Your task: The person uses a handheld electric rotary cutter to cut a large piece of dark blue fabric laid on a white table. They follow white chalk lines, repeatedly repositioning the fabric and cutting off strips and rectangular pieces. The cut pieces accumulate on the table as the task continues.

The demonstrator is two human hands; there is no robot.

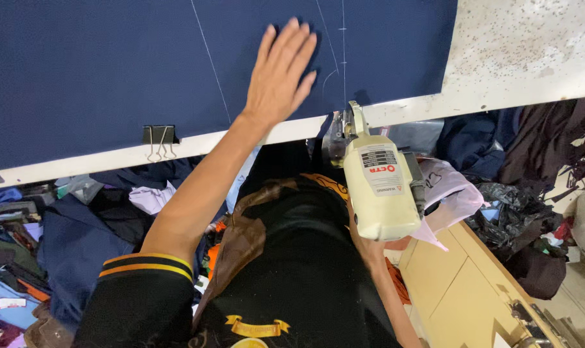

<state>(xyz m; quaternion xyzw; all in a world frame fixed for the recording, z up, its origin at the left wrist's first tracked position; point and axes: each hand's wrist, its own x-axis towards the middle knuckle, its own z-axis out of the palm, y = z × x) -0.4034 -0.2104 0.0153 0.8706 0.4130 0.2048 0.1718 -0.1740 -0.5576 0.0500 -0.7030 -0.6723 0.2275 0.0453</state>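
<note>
While left hand [281, 71] flattens smooth navy cloth [112, 64] | right hand [368, 243] grips cream cutter [379, 190]

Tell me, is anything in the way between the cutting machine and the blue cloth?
Nothing visible is. The cream cutting machine, held from below by the right hand, has its front right at the table edge where the blue cloth begins. The left hand lies flat on the cloth just left of it; the clip sits far left.
</note>
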